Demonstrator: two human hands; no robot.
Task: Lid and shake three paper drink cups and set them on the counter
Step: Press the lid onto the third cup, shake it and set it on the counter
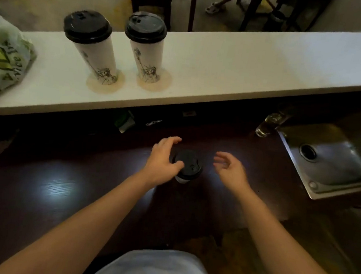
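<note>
Two tall white paper cups with black lids stand on the white counter (223,60): one cup (91,51) at the left, the other cup (148,53) just right of it. A third cup (188,166) with a black lid stands on the dark lower worktop (64,193), seen from above. My left hand (163,159) rests against the lid's left rim, thumb on its edge, fingers spread over the far side. My right hand (229,168) hovers open a short way right of the cup, not touching it.
A green-and-white plastic bag (3,60) lies at the counter's left end. A steel sink (327,158) sits at the right of the worktop, with a glass (268,124) beside its far corner. Chairs and a person's foot show beyond the counter.
</note>
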